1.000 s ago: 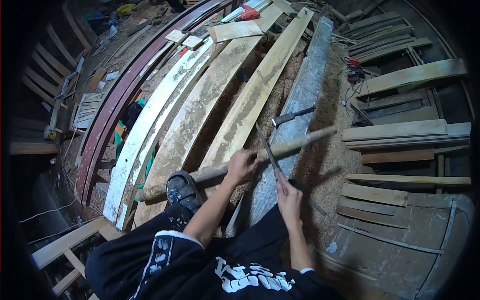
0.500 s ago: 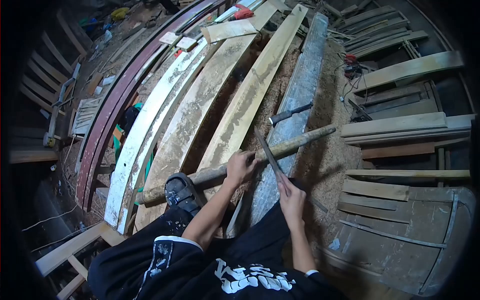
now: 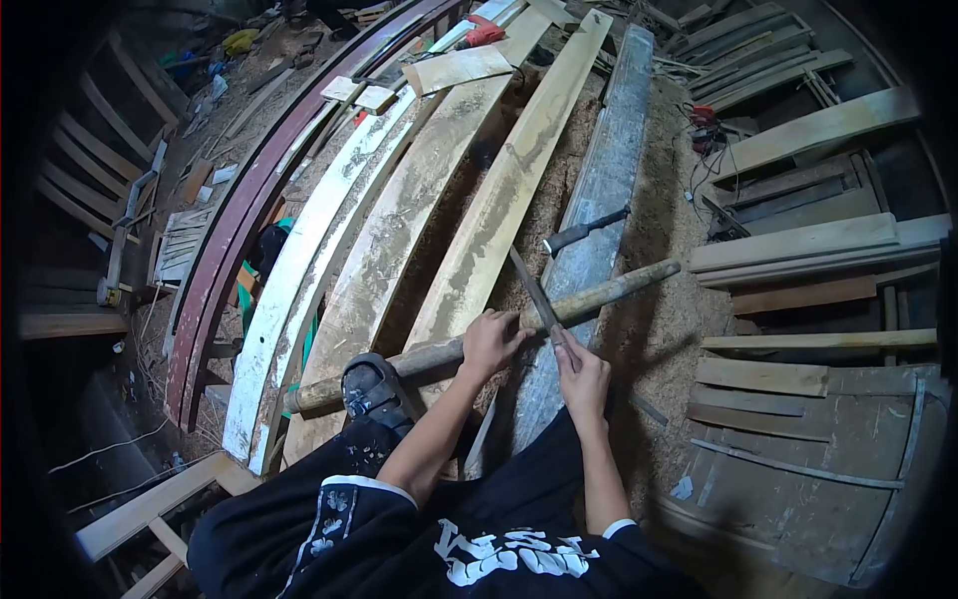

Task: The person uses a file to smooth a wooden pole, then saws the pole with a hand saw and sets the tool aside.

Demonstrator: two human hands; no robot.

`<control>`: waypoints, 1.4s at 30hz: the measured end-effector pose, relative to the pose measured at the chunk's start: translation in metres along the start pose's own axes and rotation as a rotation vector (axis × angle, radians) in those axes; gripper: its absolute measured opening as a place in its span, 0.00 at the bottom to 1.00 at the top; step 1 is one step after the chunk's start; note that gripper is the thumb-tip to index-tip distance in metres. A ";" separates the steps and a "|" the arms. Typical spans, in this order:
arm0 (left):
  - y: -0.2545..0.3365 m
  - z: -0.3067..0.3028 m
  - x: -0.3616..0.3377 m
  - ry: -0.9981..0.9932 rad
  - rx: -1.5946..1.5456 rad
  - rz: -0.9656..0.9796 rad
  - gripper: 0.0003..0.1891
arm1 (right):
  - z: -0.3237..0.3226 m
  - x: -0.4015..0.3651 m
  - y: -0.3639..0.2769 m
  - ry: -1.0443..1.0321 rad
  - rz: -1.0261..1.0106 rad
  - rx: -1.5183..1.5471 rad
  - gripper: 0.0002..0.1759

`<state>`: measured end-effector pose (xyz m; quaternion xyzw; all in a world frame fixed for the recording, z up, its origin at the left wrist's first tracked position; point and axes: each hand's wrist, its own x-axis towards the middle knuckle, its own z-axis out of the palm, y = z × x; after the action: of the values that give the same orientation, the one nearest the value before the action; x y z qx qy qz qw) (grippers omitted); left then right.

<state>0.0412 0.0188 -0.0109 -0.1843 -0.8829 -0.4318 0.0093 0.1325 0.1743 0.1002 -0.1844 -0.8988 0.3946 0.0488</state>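
A long round wooden pole (image 3: pixel 609 293) lies slantwise across several boards. My left hand (image 3: pixel 491 342) is closed around its middle. In my right hand (image 3: pixel 582 376) is a long, narrow, dark flat tool (image 3: pixel 534 287), which looks like a file; its blade crosses over the pole just right of my left hand. The fingers of the right hand are wrapped at its near end. My dark, paint-spotted shoe (image 3: pixel 376 391) presses on the pole left of my left hand. Beyond the pole, a dark-handled tool with a pale end (image 3: pixel 586 231) lies on the grey weathered board (image 3: pixel 605 165).
A white-painted board (image 3: pixel 299 270), a maroon board (image 3: pixel 225 260) and bare wooden boards (image 3: pixel 489 220) stretch away ahead. A red power tool (image 3: pixel 485 31) lies at the far end. Sawdust (image 3: pixel 667 230) covers the ground at right, beside stacked planks (image 3: pixel 798 247).
The flat tool and my right hand have shifted slightly along with the whole view, which moved a little right and down. Both hands keep their hold.
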 end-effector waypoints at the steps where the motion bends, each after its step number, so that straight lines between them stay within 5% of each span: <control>1: -0.001 0.000 -0.002 -0.032 -0.002 -0.038 0.24 | 0.003 -0.011 0.010 0.014 -0.031 0.073 0.18; 19: 0.006 0.001 0.003 -0.081 -0.058 -0.208 0.25 | 0.009 0.026 0.021 -0.085 -0.092 0.056 0.19; 24: 0.001 0.010 0.003 0.072 0.013 0.246 0.19 | 0.006 0.027 0.015 -0.058 -0.159 0.027 0.18; 28: -0.003 0.007 -0.003 0.003 0.042 0.234 0.19 | -0.022 0.008 0.005 -0.109 -0.024 -0.030 0.18; 32: -0.002 0.011 -0.004 0.000 0.076 0.245 0.20 | -0.050 -0.021 0.017 -0.090 -0.070 0.177 0.18; 37: -0.012 0.007 -0.007 -0.012 0.101 0.286 0.21 | -0.026 -0.009 0.019 -0.107 -0.102 -0.023 0.18; 42: -0.011 0.007 -0.007 -0.069 0.059 0.218 0.22 | -0.044 -0.016 0.019 -0.113 -0.130 0.100 0.18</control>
<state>0.0448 0.0159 -0.0253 -0.2935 -0.8698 -0.3955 0.0312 0.1637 0.2106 0.1171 -0.1005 -0.8894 0.4448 0.0326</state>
